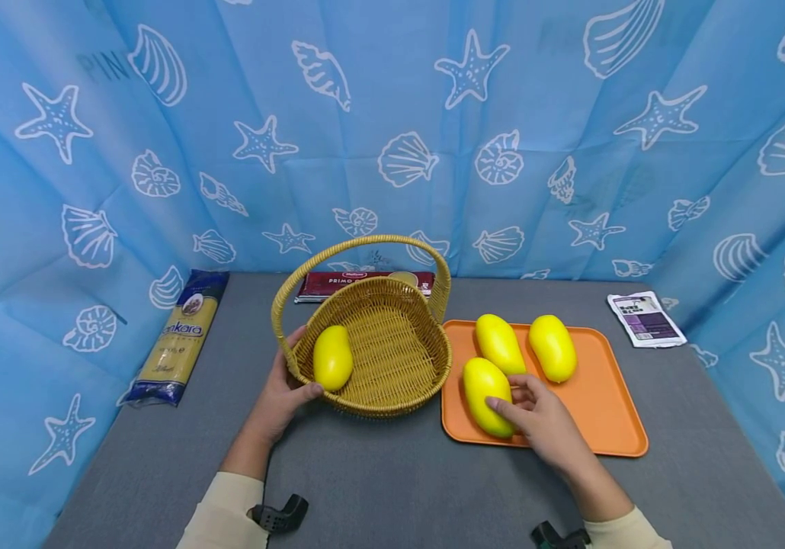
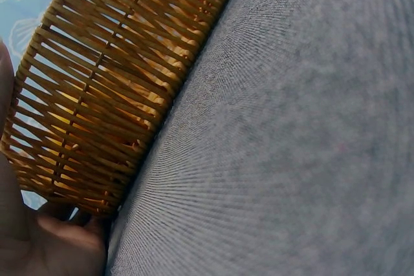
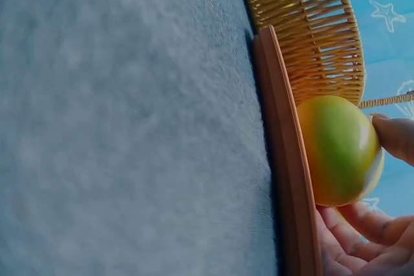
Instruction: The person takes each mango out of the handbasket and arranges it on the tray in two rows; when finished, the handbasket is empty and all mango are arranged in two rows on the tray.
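A yellow wicker basket (image 1: 392,343) with a tall arched handle stands on the table, one yellow mango (image 1: 333,358) inside at its left. My left hand (image 1: 284,393) grips the basket's left side, thumb over the rim; in the left wrist view its fingers (image 2: 71,231) reach behind the weave. On the orange tray (image 1: 605,412) lie two mangoes, one at the back (image 1: 500,343) and another (image 1: 552,348) to its right. My right hand (image 1: 546,419) holds a third, front mango (image 1: 485,396) between thumb and fingers. The right wrist view has this mango (image 3: 336,150) low over the tray, contact unclear.
At the left lies a blue and gold pasta packet (image 1: 176,339). Behind the basket is a dark red packet (image 1: 324,284). A white and purple sachet (image 1: 646,319) lies at the back right. A blue shell-print curtain (image 1: 365,137) borders the grey table (image 1: 379,488).
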The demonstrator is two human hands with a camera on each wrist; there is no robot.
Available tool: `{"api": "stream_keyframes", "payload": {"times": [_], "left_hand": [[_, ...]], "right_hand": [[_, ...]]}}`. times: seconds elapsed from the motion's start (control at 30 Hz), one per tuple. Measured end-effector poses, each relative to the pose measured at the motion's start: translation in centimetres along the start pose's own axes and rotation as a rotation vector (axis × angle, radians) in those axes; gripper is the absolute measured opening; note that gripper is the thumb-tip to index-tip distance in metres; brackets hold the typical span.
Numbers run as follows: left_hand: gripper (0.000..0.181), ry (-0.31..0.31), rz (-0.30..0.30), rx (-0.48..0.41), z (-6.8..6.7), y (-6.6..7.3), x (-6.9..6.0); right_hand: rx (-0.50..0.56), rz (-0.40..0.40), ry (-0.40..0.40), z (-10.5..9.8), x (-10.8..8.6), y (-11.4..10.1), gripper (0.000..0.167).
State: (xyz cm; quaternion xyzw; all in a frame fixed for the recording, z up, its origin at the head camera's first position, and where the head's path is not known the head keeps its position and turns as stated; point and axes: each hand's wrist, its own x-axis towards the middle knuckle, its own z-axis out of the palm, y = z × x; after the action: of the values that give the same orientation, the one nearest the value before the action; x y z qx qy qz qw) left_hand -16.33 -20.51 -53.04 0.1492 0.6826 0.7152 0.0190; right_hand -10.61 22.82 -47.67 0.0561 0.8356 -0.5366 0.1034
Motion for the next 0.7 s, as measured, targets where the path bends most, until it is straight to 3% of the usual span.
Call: {"api": "stream_keyframes", "payload": {"times": [0.13,0.7], "left_hand": [[0.096,-0.001,-0.001,-0.004,0.03,0.04,0.00],[0.094,0.003,-0.016,-0.007,0.14,0.26,-0.05]], "right_hand": [[-0.036,0.012,0.003,-0.23,0.02,-0.05,0.068],[-0.010,0.054,-0.027,-0.77,-0.01,0.17,0.071]]}}
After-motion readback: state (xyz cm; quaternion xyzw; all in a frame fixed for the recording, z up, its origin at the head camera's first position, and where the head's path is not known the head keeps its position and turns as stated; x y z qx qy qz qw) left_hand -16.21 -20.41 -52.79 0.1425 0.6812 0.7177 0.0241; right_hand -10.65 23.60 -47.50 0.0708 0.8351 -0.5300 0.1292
